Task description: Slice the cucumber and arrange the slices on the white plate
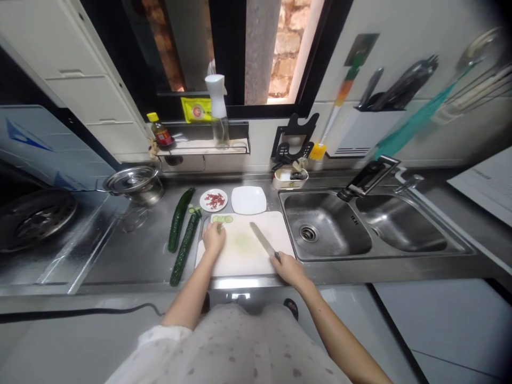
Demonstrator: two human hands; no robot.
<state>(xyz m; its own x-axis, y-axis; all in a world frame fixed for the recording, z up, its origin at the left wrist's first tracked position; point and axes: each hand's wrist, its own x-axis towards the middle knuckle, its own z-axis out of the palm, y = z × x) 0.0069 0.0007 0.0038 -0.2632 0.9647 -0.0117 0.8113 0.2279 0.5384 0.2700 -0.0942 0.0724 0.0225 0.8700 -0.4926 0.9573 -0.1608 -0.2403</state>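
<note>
My right hand point(288, 266) is closed round the dark handle of a kitchen knife point(263, 239), whose blade points away over the white cutting board point(256, 264). My left hand point(214, 239) is at the board's left side, fingers curled in, with a bit of green cucumber slices point(219, 228) showing at the fingertips. Just beyond it, a short row of cucumber slices point(223, 219) lies on the board's far left corner. Two long dark green cucumbers, one nearer the board point(186, 248) and one farther left point(180, 221), rest on the steel counter.
Behind the board are a small plate of chopped red pieces point(215, 200) and a white square plate point(248, 199). A double sink point(326, 224) is on the right. A lidded steel pot point(136, 184) stands left, and a bottle shelf point(204, 151) hangs below the window.
</note>
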